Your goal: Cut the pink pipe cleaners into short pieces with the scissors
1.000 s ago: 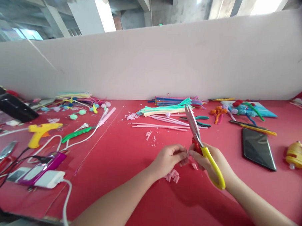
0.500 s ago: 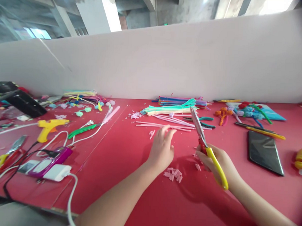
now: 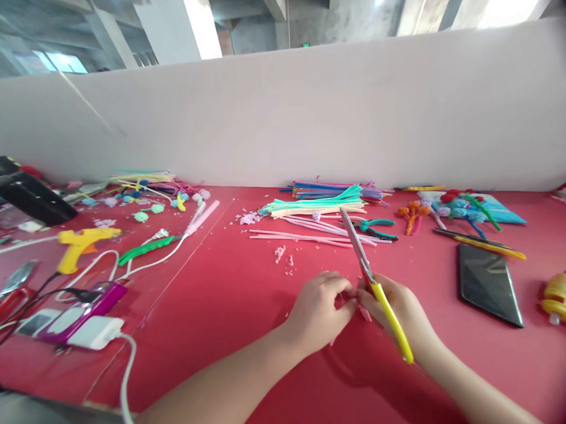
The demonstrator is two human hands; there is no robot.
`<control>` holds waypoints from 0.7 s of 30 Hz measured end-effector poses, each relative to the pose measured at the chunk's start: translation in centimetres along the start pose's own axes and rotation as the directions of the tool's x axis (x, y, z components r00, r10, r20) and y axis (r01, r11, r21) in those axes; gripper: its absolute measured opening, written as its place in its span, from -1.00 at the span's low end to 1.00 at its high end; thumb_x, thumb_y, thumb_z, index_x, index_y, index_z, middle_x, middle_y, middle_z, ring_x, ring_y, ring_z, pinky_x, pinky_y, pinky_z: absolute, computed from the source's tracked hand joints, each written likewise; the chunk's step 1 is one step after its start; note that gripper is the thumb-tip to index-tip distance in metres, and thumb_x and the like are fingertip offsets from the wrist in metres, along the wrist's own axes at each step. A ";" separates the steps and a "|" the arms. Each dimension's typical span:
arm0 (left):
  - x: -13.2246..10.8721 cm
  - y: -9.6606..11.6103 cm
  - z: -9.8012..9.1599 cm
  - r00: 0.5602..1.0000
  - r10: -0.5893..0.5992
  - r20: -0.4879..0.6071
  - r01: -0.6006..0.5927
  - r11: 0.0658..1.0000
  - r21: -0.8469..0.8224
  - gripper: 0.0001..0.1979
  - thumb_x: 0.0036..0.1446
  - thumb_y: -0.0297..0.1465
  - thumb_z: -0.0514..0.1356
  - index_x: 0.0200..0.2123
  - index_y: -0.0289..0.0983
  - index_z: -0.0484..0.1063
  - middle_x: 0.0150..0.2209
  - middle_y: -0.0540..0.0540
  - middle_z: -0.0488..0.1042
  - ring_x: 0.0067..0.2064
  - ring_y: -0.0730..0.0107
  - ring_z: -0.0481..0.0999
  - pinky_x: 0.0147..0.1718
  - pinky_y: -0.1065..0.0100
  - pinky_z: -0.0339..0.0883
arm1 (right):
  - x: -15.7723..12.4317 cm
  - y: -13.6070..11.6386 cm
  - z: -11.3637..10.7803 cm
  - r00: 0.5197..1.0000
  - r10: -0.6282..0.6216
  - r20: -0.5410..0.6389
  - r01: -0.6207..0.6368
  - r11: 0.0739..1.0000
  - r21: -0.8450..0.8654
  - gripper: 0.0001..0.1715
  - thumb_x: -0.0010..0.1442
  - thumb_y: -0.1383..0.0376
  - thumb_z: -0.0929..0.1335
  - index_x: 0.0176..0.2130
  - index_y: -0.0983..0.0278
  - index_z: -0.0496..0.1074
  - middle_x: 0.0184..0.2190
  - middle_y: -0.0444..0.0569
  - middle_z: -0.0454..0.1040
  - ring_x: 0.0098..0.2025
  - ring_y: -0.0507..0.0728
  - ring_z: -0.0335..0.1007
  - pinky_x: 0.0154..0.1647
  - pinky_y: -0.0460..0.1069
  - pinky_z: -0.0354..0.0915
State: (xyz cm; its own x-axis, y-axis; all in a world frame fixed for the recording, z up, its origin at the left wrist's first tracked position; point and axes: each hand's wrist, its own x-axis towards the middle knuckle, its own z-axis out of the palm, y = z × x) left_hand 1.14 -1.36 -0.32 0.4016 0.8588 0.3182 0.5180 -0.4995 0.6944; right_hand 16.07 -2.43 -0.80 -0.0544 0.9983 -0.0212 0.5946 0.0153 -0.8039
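My right hand (image 3: 403, 311) is closed on scissors (image 3: 391, 318) with yellow and red handles. Their blades point up and away over the red table. My left hand (image 3: 320, 310) has its thumb and forefinger pinched together, and its fingertips meet those of my right hand. Whatever lies between the fingertips is too small to make out. Short pink cut pieces (image 3: 365, 314) show just under the meeting fingers; the left hand hides others. Pink pipe cleaners (image 3: 300, 238) lie beyond both hands.
Bundled green and cream pipe cleaners (image 3: 316, 207) and teal-handled pliers (image 3: 376, 227) lie at the back. A dark phone (image 3: 490, 285) is to the right. Leftward are a yellow glue gun (image 3: 78, 243), a purple power strip (image 3: 103, 298) with cables, and a green-handled knife (image 3: 145, 251).
My left hand has moved right and closed from open fingers, its tips now at the right hand's. It now covers the pink pieces. The scissors remain in my right hand.
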 end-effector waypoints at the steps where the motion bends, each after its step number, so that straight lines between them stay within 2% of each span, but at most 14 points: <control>1: 0.0 0.0 0.0 1.000 -0.005 -0.007 0.005 1.000 0.010 -0.95 -0.04 -0.46 0.09 -0.52 -0.26 0.29 -0.48 -0.02 0.34 -0.36 0.42 0.33 -0.37 0.40 0.21 | 0.0 -0.1 0.0 1.000 0.001 0.003 -0.001 1.000 -0.001 -0.80 -0.01 0.20 0.19 -0.56 0.26 0.17 -0.71 -0.24 0.16 -0.64 -0.04 0.08 -0.62 -0.15 0.02; 11: 0.0 0.4 -0.3 1.000 0.029 -0.013 -0.027 0.990 0.142 -0.91 -0.01 -0.49 0.03 -0.52 -0.26 0.27 -0.49 -0.03 0.33 -0.37 0.40 0.31 -0.38 0.39 0.17 | -0.3 -0.6 0.1 0.999 0.035 -0.007 -0.034 0.991 0.128 -0.87 -0.01 0.25 0.18 -0.51 0.25 0.19 -0.73 -0.26 0.17 -0.68 -0.06 0.08 -0.61 -0.14 0.05; 15: 0.0 0.5 -0.2 1.000 0.028 -0.009 -0.026 0.991 0.135 -0.91 -0.01 -0.49 0.03 -0.52 -0.26 0.28 -0.49 -0.04 0.34 -0.36 0.39 0.31 -0.36 0.37 0.17 | -0.4 -0.9 0.0 1.000 0.012 0.008 -0.013 0.991 0.130 -0.87 0.00 0.26 0.15 -0.51 0.25 0.18 -0.72 -0.25 0.17 -0.66 -0.06 0.09 -0.60 -0.14 0.05; 18: 0.1 0.3 -0.3 0.999 -0.012 -0.032 0.012 1.000 0.018 -0.90 -0.01 -0.47 0.04 -0.52 -0.26 0.30 -0.49 -0.04 0.34 -0.37 0.39 0.32 -0.35 0.37 0.18 | -0.2 -0.8 -0.3 1.000 -0.019 0.011 0.018 0.998 0.064 -0.84 0.02 0.24 0.15 -0.51 0.25 0.18 -0.71 -0.23 0.18 -0.65 -0.05 0.09 -0.60 -0.14 0.03; 21: 0.5 -0.3 -0.7 0.987 -0.144 -0.077 0.120 0.960 -0.251 -0.89 0.00 -0.40 0.06 -0.47 -0.27 0.35 -0.46 -0.04 0.37 -0.37 0.42 0.35 -0.34 0.39 0.21 | 0.0 -0.1 -0.8 0.995 -0.091 -0.035 0.085 0.986 -0.140 -0.79 -0.01 0.17 0.19 -0.55 0.25 0.15 -0.68 -0.20 0.20 -0.63 -0.04 0.09 -0.63 -0.14 -0.02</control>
State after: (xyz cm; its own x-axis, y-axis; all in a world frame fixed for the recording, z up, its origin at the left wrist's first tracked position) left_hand 0.65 -0.72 0.10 0.2633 0.9279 0.2638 0.3563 -0.3477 0.8673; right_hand 16.60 -2.37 -0.24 -0.0800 0.9942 0.0725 0.6946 0.1077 -0.7113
